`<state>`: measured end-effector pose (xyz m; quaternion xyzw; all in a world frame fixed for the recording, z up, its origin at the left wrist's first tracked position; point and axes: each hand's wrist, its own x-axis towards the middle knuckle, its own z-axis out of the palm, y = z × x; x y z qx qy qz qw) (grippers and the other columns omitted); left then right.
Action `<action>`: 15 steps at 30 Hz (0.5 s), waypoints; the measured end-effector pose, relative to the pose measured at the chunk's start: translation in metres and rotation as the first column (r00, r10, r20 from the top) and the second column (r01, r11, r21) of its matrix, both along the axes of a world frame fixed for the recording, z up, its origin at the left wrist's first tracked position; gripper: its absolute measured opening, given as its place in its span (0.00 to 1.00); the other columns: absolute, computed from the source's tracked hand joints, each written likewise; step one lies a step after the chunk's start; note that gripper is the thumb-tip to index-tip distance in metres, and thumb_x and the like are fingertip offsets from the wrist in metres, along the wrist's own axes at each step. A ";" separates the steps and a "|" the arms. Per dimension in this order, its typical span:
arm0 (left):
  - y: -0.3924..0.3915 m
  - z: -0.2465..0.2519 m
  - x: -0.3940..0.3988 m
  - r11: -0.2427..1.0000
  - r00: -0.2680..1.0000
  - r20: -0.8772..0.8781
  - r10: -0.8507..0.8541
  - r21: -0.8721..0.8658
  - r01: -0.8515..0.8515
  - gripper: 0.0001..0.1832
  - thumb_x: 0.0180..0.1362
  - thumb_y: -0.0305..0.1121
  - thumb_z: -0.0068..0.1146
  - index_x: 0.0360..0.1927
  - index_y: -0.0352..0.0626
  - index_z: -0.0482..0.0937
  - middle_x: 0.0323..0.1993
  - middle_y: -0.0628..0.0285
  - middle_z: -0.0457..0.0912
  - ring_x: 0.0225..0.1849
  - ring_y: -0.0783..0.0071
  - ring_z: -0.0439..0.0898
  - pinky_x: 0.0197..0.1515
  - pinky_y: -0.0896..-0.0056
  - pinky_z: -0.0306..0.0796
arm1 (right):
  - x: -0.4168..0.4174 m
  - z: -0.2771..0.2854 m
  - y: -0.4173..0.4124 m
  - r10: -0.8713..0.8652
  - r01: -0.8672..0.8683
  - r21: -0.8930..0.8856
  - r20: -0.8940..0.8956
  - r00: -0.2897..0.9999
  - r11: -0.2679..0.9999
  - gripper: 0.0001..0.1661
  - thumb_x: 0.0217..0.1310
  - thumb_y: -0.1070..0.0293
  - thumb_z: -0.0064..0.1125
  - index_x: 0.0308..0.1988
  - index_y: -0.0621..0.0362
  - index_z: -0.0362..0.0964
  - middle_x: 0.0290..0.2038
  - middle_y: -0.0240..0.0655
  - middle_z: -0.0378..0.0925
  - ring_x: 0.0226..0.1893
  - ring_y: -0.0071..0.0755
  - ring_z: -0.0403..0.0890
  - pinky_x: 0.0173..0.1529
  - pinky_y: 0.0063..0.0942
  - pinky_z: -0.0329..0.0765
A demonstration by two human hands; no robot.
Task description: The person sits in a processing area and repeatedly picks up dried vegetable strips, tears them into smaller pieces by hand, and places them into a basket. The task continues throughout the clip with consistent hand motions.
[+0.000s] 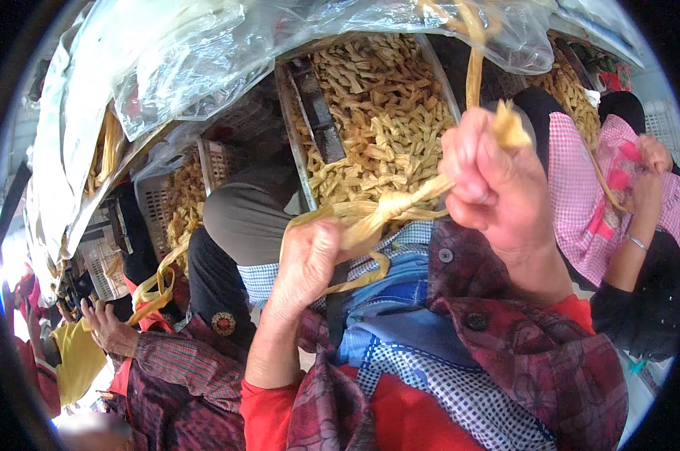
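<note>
A pale yellow, flat pliable strip [393, 204], possibly tofu skin, runs between my hands with a knot in its middle. My left hand [312, 259] is closed around one end, low over my lap. Higher and to the right, my right hand [489, 175] grips the other side, with a short folded end sticking out above the fingers. A long strip [473, 76] hangs down behind my right hand from the plastic-covered surface. A loose loop dangles below the knot. Beyond my hands lies a heap of small knotted pieces [379, 124] in a crate.
Clear plastic sheeting [204, 51] covers the raised surface ahead. A dark bar [317, 113] lies across the crate's left part. At left, a co-worker's hand [111, 330] handles strips beside a perforated basket [154, 208]. A co-worker's hands [650, 175] at right hold another strip.
</note>
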<state>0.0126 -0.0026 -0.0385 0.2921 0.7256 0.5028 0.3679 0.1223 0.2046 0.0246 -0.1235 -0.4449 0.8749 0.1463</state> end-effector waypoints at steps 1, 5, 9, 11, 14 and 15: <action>0.003 0.007 -0.006 0.987 0.986 -0.047 -0.159 -0.031 0.157 0.31 0.64 0.58 0.41 0.33 0.34 0.77 0.22 0.65 0.74 0.24 0.77 0.72 0.30 0.78 0.66 | 0.001 -0.002 -0.002 0.014 -0.013 0.120 -0.007 1.000 0.993 0.17 0.69 0.55 0.44 0.30 0.55 0.61 0.22 0.26 0.59 0.17 0.12 0.54 0.15 0.10 0.53; 0.023 0.029 0.003 0.981 0.963 -0.192 -0.189 -0.006 0.192 0.09 0.63 0.32 0.49 0.36 0.36 0.77 0.24 0.56 0.78 0.26 0.68 0.78 0.32 0.70 0.70 | 0.006 -0.009 -0.004 0.000 0.003 0.291 -0.009 1.000 0.957 0.21 0.68 0.51 0.43 0.27 0.55 0.60 0.21 0.28 0.59 0.16 0.14 0.54 0.15 0.11 0.53; 0.004 0.022 0.010 0.989 0.966 -0.221 -0.130 0.042 0.143 0.08 0.61 0.30 0.52 0.36 0.36 0.78 0.26 0.57 0.80 0.28 0.72 0.79 0.34 0.73 0.72 | 0.011 -0.025 0.005 0.069 -0.084 -0.089 -0.169 0.983 0.992 0.19 0.69 0.56 0.42 0.33 0.61 0.68 0.21 0.31 0.66 0.15 0.15 0.59 0.18 0.14 0.61; 0.001 0.015 -0.002 1.000 0.999 -0.048 0.001 0.028 0.001 0.08 0.61 0.31 0.54 0.38 0.36 0.79 0.27 0.62 0.80 0.30 0.80 0.77 0.34 0.76 0.71 | -0.006 -0.031 -0.001 -0.077 0.072 0.241 0.010 0.997 0.968 0.19 0.69 0.60 0.43 0.38 0.65 0.73 0.28 0.35 0.75 0.21 0.19 0.70 0.23 0.18 0.70; 0.016 0.009 -0.047 0.970 0.932 -0.271 0.240 0.033 -0.240 0.10 0.61 0.32 0.55 0.38 0.35 0.80 0.24 0.71 0.76 0.28 0.87 0.70 0.30 0.81 0.67 | -0.056 -0.064 0.012 -0.182 0.040 0.680 0.139 0.973 0.732 0.17 0.68 0.62 0.46 0.42 0.64 0.75 0.28 0.35 0.78 0.25 0.19 0.76 0.28 0.16 0.72; 0.026 0.003 -0.065 0.944 0.894 -0.305 0.327 0.059 -0.325 0.12 0.62 0.34 0.54 0.38 0.34 0.80 0.22 0.72 0.73 0.27 0.87 0.67 0.28 0.82 0.64 | -0.080 -0.071 0.011 -0.245 0.047 0.770 0.143 0.959 0.636 0.15 0.67 0.63 0.48 0.41 0.63 0.76 0.25 0.32 0.78 0.24 0.18 0.76 0.27 0.16 0.72</action>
